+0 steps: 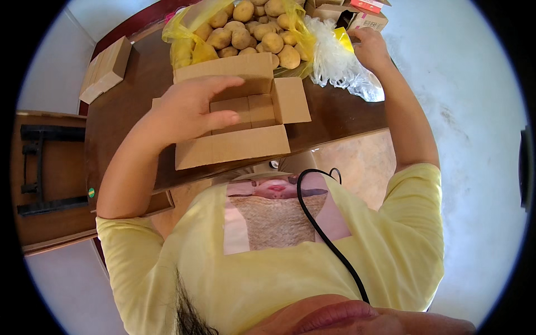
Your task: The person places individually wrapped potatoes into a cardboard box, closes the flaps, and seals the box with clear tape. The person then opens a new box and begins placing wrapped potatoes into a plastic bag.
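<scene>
An open cardboard box (232, 144) stands on the brown wooden table (335, 113) before me, its flaps spread and the visible part of its inside bare. My left hand (197, 104) hovers over its left side, thumb and fingers apart with nothing between them; whether the palm touches the left flap is hidden. At the upper right, my right hand (369, 47) reaches to a small yellow piece (344, 39) beside a heap of clear plastic bags (331, 54). Its fingertips are partly hidden, so I cannot tell whether they grip the yellow piece.
Behind the box lies a yellow plastic bag (184, 46) full of potatoes (240, 37). Small cartons (370, 20) sit at the far right, and a row of flat boxes (106, 67) at the far left. A black cable (322, 234) hangs over my shirt.
</scene>
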`<state>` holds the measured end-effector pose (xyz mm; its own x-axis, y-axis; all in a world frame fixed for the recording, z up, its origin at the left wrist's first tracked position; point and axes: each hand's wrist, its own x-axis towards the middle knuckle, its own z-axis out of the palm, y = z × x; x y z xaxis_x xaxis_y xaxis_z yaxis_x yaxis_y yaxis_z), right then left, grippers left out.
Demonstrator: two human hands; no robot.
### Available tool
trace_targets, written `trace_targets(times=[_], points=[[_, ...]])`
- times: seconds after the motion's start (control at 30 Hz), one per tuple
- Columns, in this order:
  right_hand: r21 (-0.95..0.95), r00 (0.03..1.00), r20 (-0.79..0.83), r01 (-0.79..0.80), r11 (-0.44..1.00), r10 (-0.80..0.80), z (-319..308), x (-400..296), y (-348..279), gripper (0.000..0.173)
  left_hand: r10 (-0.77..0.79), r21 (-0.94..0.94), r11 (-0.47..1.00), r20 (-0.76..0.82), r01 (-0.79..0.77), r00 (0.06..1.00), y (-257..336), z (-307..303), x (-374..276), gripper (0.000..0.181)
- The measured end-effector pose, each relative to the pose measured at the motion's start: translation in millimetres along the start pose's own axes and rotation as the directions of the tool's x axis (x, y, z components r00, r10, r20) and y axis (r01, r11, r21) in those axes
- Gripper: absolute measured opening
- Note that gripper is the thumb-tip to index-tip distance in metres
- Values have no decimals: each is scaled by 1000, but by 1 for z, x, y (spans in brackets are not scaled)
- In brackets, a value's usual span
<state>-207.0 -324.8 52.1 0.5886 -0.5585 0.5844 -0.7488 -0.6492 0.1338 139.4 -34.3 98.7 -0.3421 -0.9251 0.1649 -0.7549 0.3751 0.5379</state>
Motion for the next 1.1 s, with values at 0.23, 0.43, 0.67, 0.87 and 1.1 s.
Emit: trace_targets(times=[0.23,0.43,0.67,0.87,1.1], points=[[-52,896,395,-197,979,202,13,17,17,32,50,-23,999,5,-49,999,22,12,9,47],[-84,810,566,-126,988,151,-11,18,9,33,-29,-79,996,-5,28,1000,10,10,1,42],[-28,780,538,-361,932,318,10,29,11,35,40,-40,998,-56,-43,998,1,14,0,38],[488,799,474,-587,646,369,21,48,26,27,32,-39,999,-79,-35,996,-4,17,-1,38],[784,796,551,-597,170,251,16,57,7,15,7,-135,991,-71,-16,997,-5,17,0,40]])
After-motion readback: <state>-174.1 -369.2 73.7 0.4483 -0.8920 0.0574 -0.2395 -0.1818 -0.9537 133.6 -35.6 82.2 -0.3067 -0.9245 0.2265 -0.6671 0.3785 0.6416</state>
